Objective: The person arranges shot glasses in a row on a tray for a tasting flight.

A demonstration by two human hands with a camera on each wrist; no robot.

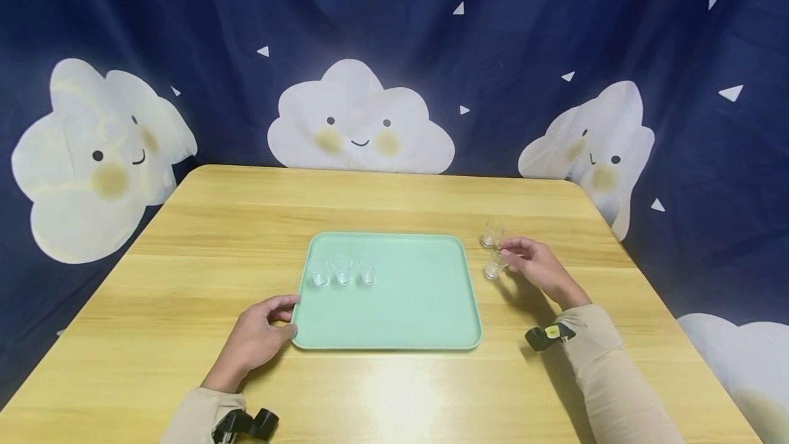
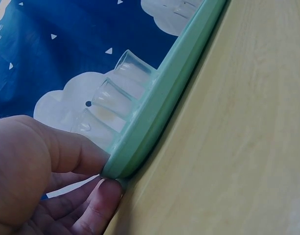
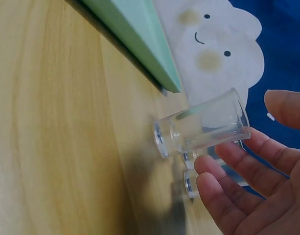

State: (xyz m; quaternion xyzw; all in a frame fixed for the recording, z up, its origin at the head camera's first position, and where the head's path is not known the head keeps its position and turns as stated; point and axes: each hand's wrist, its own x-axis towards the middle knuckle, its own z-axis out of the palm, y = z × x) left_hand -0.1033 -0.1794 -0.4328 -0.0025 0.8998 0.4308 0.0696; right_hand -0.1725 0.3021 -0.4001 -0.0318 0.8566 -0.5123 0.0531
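Observation:
My left hand [image 1: 257, 338] pinches the left edge of a mint-green tray [image 1: 394, 321], thumb [image 2: 76, 149] on the rim and fingertips under it in the left wrist view. Three small clear shot glasses stand upright in a row on the tray's left part, the middle glass [image 1: 342, 271] among them. To the right of the tray, my right hand [image 1: 542, 269] is at another shot glass [image 1: 495, 266], which stands on the table. In the right wrist view its thumb [image 3: 289, 110] stays apart from that glass [image 3: 203, 125], while the fingers reach along its far side near the rim.
More clear glasses [image 1: 492, 233] stand on the wooden table [image 1: 394, 201] just behind the glass at my right hand, partly hidden by it. A dark blue curtain [image 1: 394, 26] with smiling clouds hangs around the table's far edge and sides.

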